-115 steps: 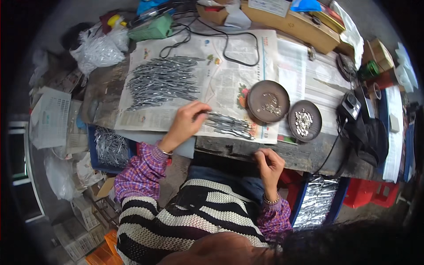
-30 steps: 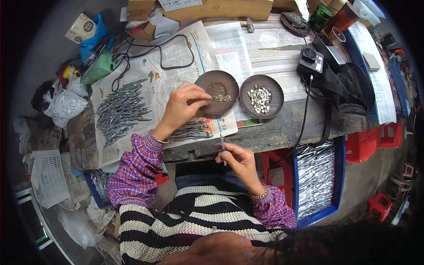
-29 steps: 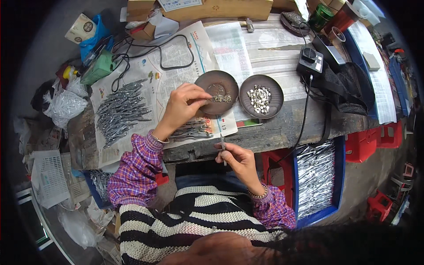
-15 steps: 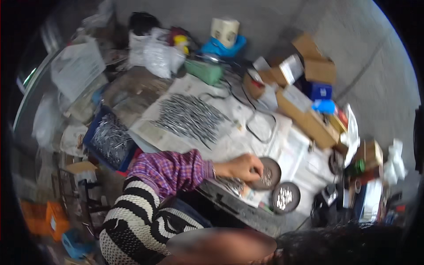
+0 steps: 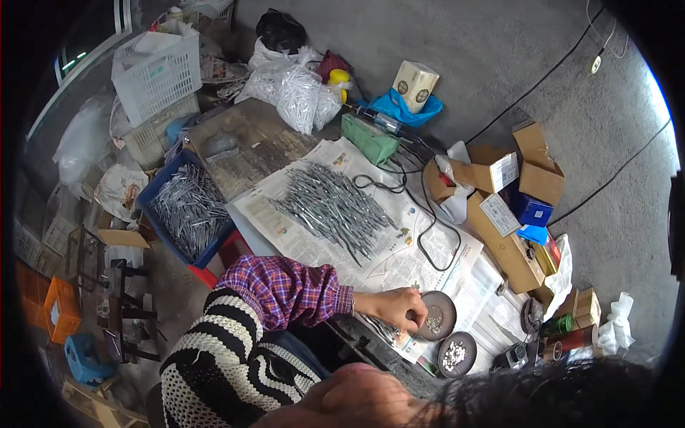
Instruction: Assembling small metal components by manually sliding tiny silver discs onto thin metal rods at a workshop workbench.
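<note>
My left hand (image 5: 397, 308), in a purple plaid sleeve, rests at the left rim of a round brown dish (image 5: 448, 308) that holds small metallic bits. Its fingers are curled together and pointing down; whatever they may pinch is too small to make out. Just below the hand, some slender silver metal pieces (image 5: 384, 331) lie at the table's near edge, partly covered by it. A second brown dish (image 5: 469, 346) with small white bits sits nearer to me. My right hand is not in view.
Many slender metal pieces (image 5: 335, 207) lie spread on newspaper (image 5: 267, 207). A blue bin (image 5: 151, 191) at left is full of similar pieces. Behind stand a green box-shaped device (image 5: 369, 138) with a black cable (image 5: 435, 214), and plastic bags (image 5: 300, 100). Cardboard boxes (image 5: 510, 246) line the right side.
The view has shifted, so the table's things sit somewhat differently in the picture, and it is sharper. My left hand stays by the dish of metallic bits, its fingers still curled.
</note>
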{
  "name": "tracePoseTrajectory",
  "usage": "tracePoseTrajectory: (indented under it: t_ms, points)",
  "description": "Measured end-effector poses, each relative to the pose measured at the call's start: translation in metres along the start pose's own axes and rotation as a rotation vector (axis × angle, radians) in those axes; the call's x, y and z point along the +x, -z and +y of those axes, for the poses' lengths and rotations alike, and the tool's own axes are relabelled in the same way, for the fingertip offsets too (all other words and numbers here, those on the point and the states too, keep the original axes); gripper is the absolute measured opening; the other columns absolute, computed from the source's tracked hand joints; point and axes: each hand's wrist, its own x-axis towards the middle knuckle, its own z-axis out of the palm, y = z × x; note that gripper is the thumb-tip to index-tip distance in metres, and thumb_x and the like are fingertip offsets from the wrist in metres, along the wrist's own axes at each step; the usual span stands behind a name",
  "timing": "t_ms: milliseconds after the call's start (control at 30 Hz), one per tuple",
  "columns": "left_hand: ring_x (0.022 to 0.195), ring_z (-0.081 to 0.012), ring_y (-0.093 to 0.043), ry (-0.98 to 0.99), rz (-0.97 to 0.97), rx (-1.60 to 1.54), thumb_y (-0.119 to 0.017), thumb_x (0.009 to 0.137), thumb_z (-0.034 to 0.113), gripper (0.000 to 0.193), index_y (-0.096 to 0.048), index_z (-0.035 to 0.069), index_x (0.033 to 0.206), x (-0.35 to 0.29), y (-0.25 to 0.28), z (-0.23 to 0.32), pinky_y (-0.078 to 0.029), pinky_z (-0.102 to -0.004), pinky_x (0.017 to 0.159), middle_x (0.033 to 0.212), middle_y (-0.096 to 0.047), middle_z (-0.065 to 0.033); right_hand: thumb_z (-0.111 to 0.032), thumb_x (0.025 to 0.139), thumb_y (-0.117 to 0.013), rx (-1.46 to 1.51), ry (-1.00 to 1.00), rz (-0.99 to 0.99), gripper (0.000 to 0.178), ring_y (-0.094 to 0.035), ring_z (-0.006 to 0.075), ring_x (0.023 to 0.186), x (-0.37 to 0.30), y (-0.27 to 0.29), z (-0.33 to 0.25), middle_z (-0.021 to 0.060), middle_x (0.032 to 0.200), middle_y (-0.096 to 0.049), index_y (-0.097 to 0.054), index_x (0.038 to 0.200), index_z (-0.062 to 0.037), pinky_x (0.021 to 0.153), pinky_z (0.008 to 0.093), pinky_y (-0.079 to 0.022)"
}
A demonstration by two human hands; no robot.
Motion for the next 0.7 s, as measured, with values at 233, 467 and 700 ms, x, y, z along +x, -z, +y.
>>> tracePoseTrajectory:
  t_ms: [233, 467, 700]
  points:
    - [0.064, -0.0221, -0.062, -0.080, 0.006, -0.008, -0.068, 0.068, 0.007, 0.009, -0.062, 0.000, 0.071, -0.002, -0.004, 0.001, -0.047, -0.0324, 0.062, 0.070, -0.064, -0.0084, -0.027, 0.093, -0.050, -0.179, 0.005, 0.114, 0.021, -0.055, 0.0224, 0.061, -0.001, -0.010, -0.003, 0.0110, 0.077, -0.056, -0.049, 0.097, -0.0064, 0.058, 0.0342, -0.048]
    - [0.054, -0.0134, -0.057, 0.034, -0.024, -0.150, -0.064, 0.070, 0.003, 0.006, -0.060, -0.002, 0.069, -0.004, -0.005, 0.011, -0.043, -0.0274, 0.050, 0.065, -0.061, -0.0068, -0.029, 0.094, -0.049, -0.354, 0.016, 0.257, 0.025, -0.056, 0.0223, 0.061, -0.008, -0.020, -0.008, 0.0110, 0.079, -0.058, -0.049, 0.102, -0.0059, 0.057, 0.0332, -0.049]
    - [0.052, -0.0135, -0.056, 0.034, 0.006, -0.191, -0.063, 0.068, 0.001, 0.007, -0.058, -0.002, 0.066, -0.004, -0.005, 0.007, -0.043, -0.0275, 0.050, 0.063, -0.060, -0.0069, -0.031, 0.095, -0.048, -0.521, 0.000, 0.372, 0.029, -0.058, 0.0223, 0.062, -0.006, -0.030, -0.010, 0.0110, 0.081, -0.061, -0.049, 0.107, -0.0054, 0.055, 0.0322, -0.049]
